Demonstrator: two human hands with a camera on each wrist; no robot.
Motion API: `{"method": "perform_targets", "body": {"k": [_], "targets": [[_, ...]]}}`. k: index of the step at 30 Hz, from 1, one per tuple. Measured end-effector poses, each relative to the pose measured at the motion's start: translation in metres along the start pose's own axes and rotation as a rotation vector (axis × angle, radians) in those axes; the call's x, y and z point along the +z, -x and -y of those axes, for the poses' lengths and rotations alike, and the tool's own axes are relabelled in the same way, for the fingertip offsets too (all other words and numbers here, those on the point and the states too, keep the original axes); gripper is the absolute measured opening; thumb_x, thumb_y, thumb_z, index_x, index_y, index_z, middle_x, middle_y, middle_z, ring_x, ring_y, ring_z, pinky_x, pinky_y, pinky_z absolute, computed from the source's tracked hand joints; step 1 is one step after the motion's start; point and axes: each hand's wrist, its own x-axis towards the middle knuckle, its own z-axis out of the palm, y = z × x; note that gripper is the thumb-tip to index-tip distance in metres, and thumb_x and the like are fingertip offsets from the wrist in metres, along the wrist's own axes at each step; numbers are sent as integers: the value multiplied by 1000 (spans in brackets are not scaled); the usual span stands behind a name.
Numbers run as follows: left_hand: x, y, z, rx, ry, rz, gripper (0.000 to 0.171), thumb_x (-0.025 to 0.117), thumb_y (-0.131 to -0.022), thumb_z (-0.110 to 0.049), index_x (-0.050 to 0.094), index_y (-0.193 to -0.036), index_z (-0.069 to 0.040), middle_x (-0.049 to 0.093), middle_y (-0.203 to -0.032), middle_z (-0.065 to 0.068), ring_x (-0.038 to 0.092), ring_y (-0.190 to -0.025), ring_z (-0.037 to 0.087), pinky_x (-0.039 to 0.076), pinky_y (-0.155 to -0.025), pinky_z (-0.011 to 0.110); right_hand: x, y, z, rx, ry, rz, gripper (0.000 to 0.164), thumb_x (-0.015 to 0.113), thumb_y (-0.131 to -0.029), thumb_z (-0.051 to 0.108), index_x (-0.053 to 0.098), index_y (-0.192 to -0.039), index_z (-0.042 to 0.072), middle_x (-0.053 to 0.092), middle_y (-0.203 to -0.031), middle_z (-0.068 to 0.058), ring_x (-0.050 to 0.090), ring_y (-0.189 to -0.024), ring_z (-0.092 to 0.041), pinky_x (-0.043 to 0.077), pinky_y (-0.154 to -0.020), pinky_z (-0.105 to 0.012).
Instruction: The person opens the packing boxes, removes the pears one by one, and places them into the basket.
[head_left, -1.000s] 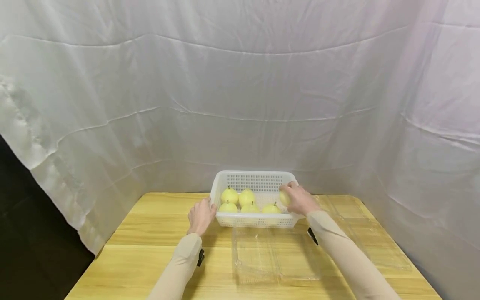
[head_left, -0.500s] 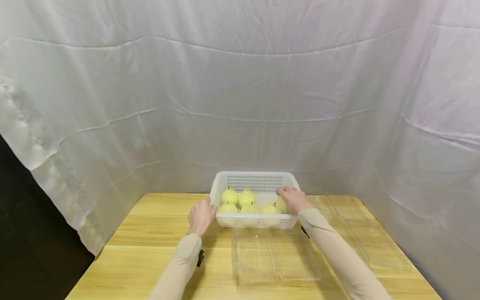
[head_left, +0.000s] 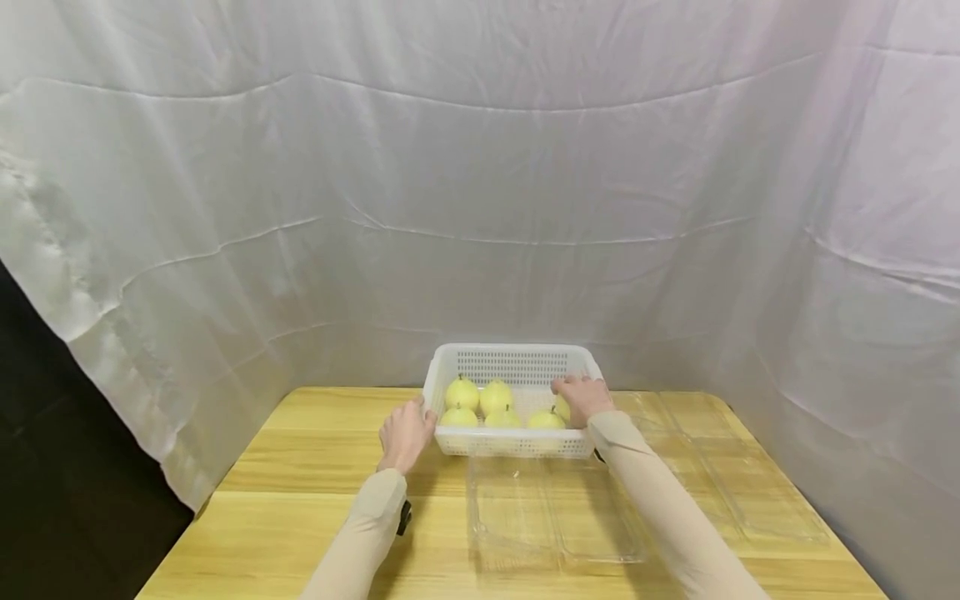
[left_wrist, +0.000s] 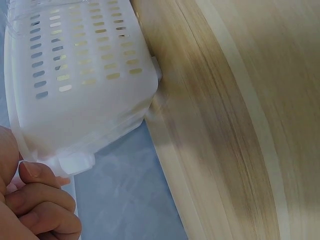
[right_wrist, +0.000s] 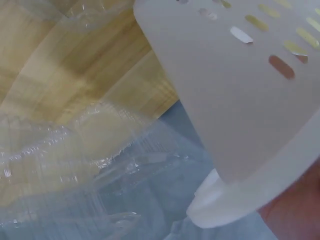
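Observation:
A white plastic basket with slotted walls stands at the table's back edge. Several yellow pears lie inside it, mostly on the left. My left hand grips the basket's left side; in the left wrist view its curled fingers are at the rim by a corner. Inside the right end of the basket, my right hand holds a pear, mostly hidden under the palm and fingers. The right wrist view shows the basket's outer wall, which covers most of that hand.
An open clear plastic box lies on the wooden table right in front of the basket. More clear plastic packaging lies along the right side. A pale curtain hangs behind and around the table.
My right hand has moved left and lower into the basket with the pear, drawing the forearm leftward. The left hand has kept its grip on the basket's side.

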Motion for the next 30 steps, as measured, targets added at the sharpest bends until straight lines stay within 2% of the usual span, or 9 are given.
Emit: {"method": "perform_targets", "body": {"k": [6, 16, 20, 25, 30], "targets": [[-4, 0, 0, -13, 2, 14, 44, 58, -93, -23, 59, -133, -5, 71, -107, 22, 58, -61, 22, 47, -50, 34, 2, 0, 3, -14, -25, 13, 41, 72, -76, 10, 61, -115, 16, 67, -113, -13, 64, -90, -34, 52, -75, -50], [-3, -2, -2, -4, 7, 33, 44, 56, -93, -22, 59, -133, -6, 71, -105, 20, 56, -60, 21, 44, -50, 32, 7, 1, 3, 53, -237, 117, 43, 67, -83, 9, 63, -126, 14, 57, -118, -19, 60, -98, -38, 50, -86, -55], [-2, -4, -3, 8, -5, 28, 42, 56, -93, -22, 61, -131, -6, 71, -99, 19, 54, -59, 21, 42, -48, 31, 10, 1, -1, 74, -278, 131, 50, 70, -80, 7, 63, -130, 15, 54, -121, -20, 58, -100, -37, 50, -87, -54], [-1, -3, -2, 3, -13, 37, 40, 56, -93, -21, 62, -130, -7, 71, -92, 17, 52, -55, 19, 40, -45, 30, 9, 0, -3, 73, -301, 161, 58, 70, -74, -3, 63, -129, 13, 54, -116, -17, 56, -100, -32, 50, -87, -50], [-3, 0, -2, -2, -18, 42, 43, 54, -94, -22, 58, -135, -7, 71, -97, 19, 52, -55, 19, 40, -46, 30, 6, 0, -2, 61, -302, 155, 59, 68, -71, -8, 62, -127, 11, 59, -116, -14, 58, -104, -32, 49, -92, -50]]}}
